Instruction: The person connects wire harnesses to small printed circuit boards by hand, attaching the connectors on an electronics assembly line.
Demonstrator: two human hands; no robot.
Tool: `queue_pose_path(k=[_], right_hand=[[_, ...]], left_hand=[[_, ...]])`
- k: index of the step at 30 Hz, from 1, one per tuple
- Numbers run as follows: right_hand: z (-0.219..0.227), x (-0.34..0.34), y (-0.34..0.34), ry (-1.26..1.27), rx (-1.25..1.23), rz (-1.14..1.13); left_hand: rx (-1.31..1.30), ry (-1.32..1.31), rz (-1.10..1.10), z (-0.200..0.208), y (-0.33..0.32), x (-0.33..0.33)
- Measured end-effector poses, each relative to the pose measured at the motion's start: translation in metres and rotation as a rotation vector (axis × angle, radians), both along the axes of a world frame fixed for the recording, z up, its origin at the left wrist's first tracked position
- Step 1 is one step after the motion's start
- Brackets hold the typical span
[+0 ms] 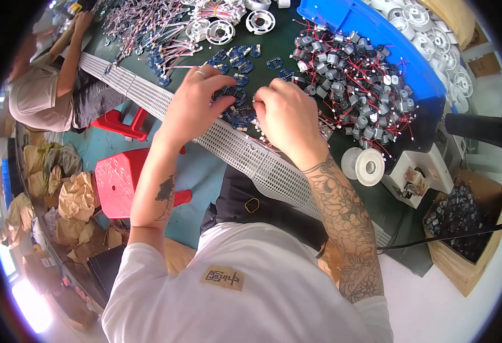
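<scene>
Small dark-blue circuit boards [240, 64] lie in a loose pile on the dark green table, around and between my hands. Over the pile's left side is my left hand [192, 102], a ring on one finger. Its thumb and forefinger stand apart, with boards showing in the gap and nothing visibly held. My right hand [288, 117] is at the pile's right side, palm down, with thumb and fingers drawn together. Whatever its fingertips may pinch is hidden. Just right of it spreads a heap of small grey motors [342, 74] with red wires.
A blue bin [371, 31] sits behind the motors. White wheels [220, 32] and wired boards [148, 28] cover the far side. A white spool [370, 167] stands right. Perforated white strip [251, 157] lines the near edge. Red stools [115, 186] and a co-worker [42, 97] are left.
</scene>
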State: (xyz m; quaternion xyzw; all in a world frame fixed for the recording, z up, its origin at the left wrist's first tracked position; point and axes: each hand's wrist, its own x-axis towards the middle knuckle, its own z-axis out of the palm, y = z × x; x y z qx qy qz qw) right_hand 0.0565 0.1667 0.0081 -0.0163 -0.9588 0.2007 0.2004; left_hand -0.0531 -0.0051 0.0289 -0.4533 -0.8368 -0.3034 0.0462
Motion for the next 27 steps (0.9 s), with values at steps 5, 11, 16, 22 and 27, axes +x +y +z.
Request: queue_pose_path(k=[5,11,16,22,27], right_hand=[[0.005,0.007,0.003,0.070,-0.288,0.015],[0.014,0.025,0.005,0.206,-1.274,-0.018],[0.011,0.047,0.004,-0.098,-1.336,0.037],[0.002,0.044,0.010,-0.003,-1.307,0.163],[0.003,0.043,0.014,0.135,-0.899,0.110]], left_hand=[[-0.111,0.030,-0.034,-0.005,0.003,-0.001],[0.201,-0.177,0.113,-0.010,0.009,0.001],[0.587,-0.844,0.225,-0.001,0.026,0.053],[0.626,-1.090,0.109,-0.015,0.021,0.074],[0.602,-1.176,0.119,-0.005,0.020,0.075]])
